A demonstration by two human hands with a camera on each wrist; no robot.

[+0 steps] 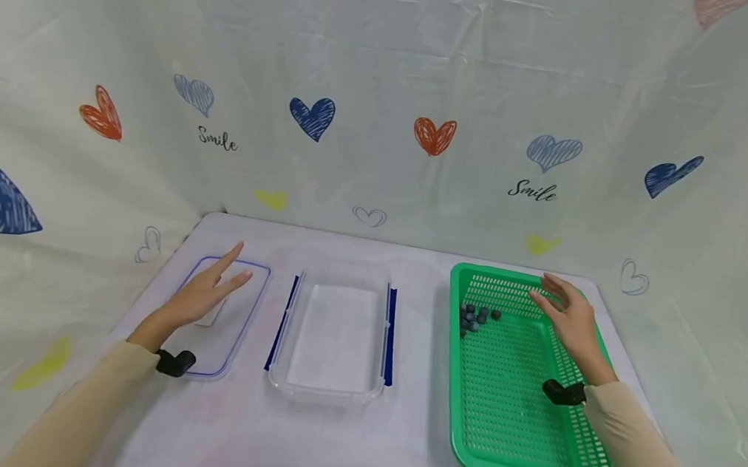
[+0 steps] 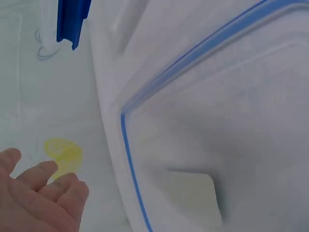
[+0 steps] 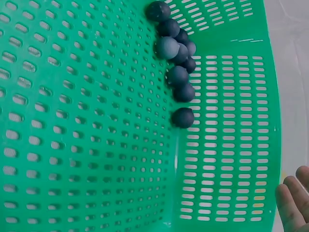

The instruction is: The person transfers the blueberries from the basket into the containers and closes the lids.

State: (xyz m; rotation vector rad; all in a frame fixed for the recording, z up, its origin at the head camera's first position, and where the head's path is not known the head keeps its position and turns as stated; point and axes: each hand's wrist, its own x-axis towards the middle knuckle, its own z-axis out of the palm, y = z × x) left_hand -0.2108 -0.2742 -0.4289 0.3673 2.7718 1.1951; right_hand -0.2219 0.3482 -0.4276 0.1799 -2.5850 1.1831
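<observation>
In the head view my left hand [image 1: 198, 298] hovers over a clear lid [image 1: 248, 326] with a blue seal, its fingers extended and holding nothing. A pale, round-cornered piece [image 2: 193, 195] on the lid shows in the left wrist view; the hand hides part of it in the head view. My right hand [image 1: 570, 317] hangs above the right part of a green basket [image 1: 457, 389], fingers loosely bent, nothing in them. Several blueberries [image 1: 471, 320] lie in the basket's far left corner, apart from the hand; the right wrist view shows them clustered along the wall [image 3: 179, 79].
A clear plastic container [image 1: 333, 393] stands between lid and basket, with dark blue side clips [image 1: 391, 339] folded outward. A white cloth covers the table [image 1: 409, 444]. Behind it hangs a curtain [image 1: 389, 64] printed with hearts.
</observation>
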